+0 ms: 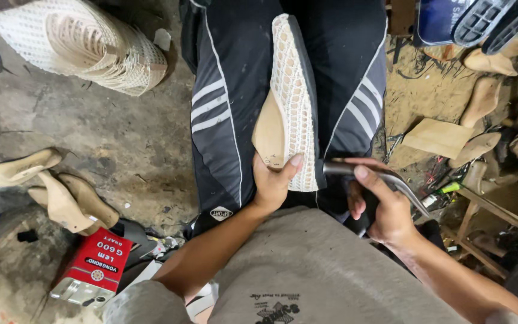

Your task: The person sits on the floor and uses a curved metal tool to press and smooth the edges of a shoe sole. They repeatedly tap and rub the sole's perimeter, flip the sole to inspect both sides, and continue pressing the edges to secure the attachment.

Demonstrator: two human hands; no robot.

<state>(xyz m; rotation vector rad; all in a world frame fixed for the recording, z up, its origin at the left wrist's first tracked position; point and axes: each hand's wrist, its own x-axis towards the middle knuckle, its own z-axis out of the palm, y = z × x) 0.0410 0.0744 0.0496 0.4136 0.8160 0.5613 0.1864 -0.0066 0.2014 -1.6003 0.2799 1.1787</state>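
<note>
A shoe last covered with a cream mesh upper (pixel 294 102) lies lengthwise on my lap, toe pointing away, its dark sole edge on the right. My left hand (pixel 272 181) grips its heel end, thumb pressed on the mesh. My right hand (pixel 379 201) holds metal lasting pliers (pixel 372 174), whose jaws touch the right edge of the upper near the heel.
A stack of cream mesh uppers (pixel 85 42) lies at the top left. Bare wooden lasts (pixel 55 192) and a red glue can (pixel 94 267) sit on the concrete floor at the left. More lasts (pixel 481 99), boards and tools crowd the right side.
</note>
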